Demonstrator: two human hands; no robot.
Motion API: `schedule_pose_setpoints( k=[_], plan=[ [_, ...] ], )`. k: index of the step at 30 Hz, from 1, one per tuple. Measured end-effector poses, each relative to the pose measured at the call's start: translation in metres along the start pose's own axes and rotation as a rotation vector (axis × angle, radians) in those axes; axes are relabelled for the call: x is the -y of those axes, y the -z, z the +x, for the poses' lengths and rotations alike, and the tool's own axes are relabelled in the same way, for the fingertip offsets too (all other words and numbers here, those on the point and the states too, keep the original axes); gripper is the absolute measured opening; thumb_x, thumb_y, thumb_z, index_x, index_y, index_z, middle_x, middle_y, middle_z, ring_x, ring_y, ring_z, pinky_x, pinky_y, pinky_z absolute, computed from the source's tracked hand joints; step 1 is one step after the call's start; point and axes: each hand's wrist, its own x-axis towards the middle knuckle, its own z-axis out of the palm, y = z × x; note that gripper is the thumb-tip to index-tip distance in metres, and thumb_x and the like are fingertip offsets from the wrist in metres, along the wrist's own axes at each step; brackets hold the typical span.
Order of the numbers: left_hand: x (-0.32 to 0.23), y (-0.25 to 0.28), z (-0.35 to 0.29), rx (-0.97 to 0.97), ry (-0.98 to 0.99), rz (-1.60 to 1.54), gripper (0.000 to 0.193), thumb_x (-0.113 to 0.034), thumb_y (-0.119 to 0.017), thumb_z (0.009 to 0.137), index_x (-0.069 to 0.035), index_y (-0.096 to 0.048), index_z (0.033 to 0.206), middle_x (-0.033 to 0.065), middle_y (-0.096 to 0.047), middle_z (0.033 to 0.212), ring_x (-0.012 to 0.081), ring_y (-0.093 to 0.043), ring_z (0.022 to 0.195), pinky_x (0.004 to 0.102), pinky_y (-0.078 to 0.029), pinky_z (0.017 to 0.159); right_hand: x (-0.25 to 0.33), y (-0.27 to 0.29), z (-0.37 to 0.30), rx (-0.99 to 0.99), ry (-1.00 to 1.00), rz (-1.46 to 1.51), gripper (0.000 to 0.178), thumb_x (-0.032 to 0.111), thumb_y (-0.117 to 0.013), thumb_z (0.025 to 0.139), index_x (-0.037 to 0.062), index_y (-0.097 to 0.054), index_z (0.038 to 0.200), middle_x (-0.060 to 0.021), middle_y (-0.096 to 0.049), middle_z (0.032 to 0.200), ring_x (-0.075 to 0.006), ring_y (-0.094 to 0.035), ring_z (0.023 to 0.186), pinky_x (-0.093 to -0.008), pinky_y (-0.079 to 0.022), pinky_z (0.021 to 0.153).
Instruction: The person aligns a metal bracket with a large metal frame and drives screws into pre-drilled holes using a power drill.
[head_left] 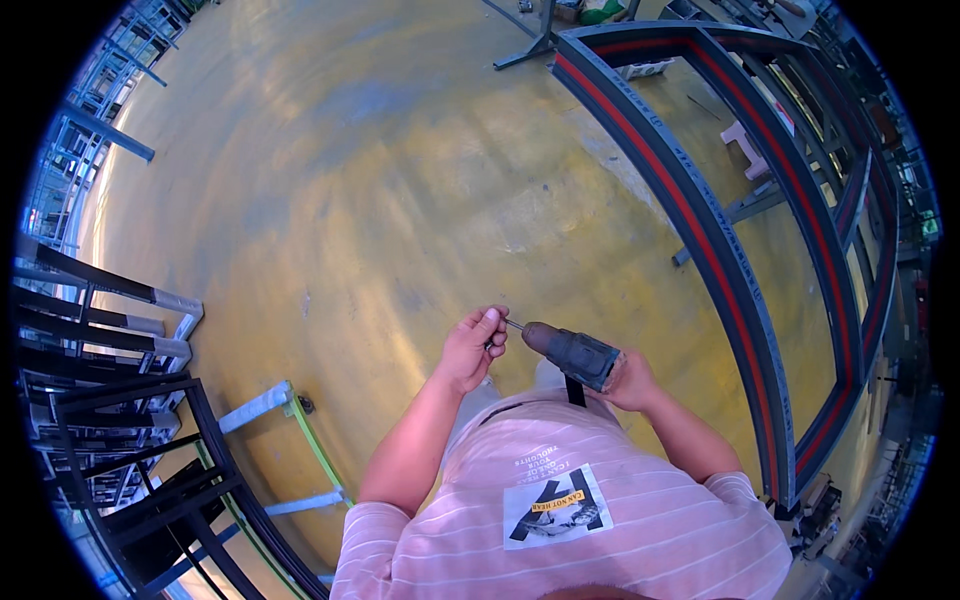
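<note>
My right hand (630,383) is wrapped round the rear of a dark teal and black power drill (572,354), held in front of my body. The drill points to the left, and a thin bit (513,323) sticks out of its chuck. At the tip of that bit is my left hand (477,347), its thumb and fingers pinched together. What the left fingers hold, perhaps the bit's end or a small fastener, is too small to make out.
A large dark frame with red strips (715,225) stands at the right on supports. Black frame profiles (90,310) are stacked at the left, beside a green-edged stand (315,445). A pink stool (743,150) shows behind the large frame. The floor (330,200) is yellowish and worn.
</note>
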Motion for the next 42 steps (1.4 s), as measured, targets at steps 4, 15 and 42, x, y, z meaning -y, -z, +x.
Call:
schedule_pose_setpoints(
  k=[4, 15, 42],
  plan=[
    [-0.089, -0.015, 0.059, 0.073, 0.089, 0.112, 0.021, -0.021, -0.057, 0.100, -0.002, -0.059, 0.109, 0.0009, -0.055, 0.083, 0.0095, -0.049, 0.069, 0.0222, -0.041, 0.057, 0.038, -0.010, 0.064, -0.160, 0.055, 0.060, 0.064, 0.007, -0.080, 0.071, -0.0025, -0.057, 0.131, -0.0121, -0.069, 0.118, -0.0145, -0.064, 0.106, -0.0300, -0.049, 0.095],
    [-0.259, -0.128, 0.294, 0.377, 0.431, 0.673, 0.023, -0.025, -0.060, 0.099, -0.003, -0.060, 0.104, -0.0002, -0.054, 0.078, 0.0083, -0.044, 0.065, 0.0218, -0.036, 0.057, 0.062, 0.043, 0.240, -0.781, 0.310, -0.312, 0.066, 0.020, -0.081, 0.058, 0.0039, -0.064, 0.120, -0.0139, -0.070, 0.097, -0.0304, -0.066, 0.077, -0.0369, -0.052, 0.073],
    [-0.382, -0.268, 0.512, 1.115, 1.143, 1.260, 0.030, -0.019, -0.048, 0.101, 0.002, -0.058, 0.120, 0.0019, -0.054, 0.083, 0.0110, -0.047, 0.069, 0.0240, -0.038, 0.058, 0.230, -0.048, 0.558, -2.206, 0.559, 1.377, 0.032, 0.013, -0.069, 0.083, 0.0104, -0.054, 0.111, -0.0076, -0.060, 0.096, -0.0191, -0.062, 0.076, -0.0357, -0.051, 0.073]
  ],
)
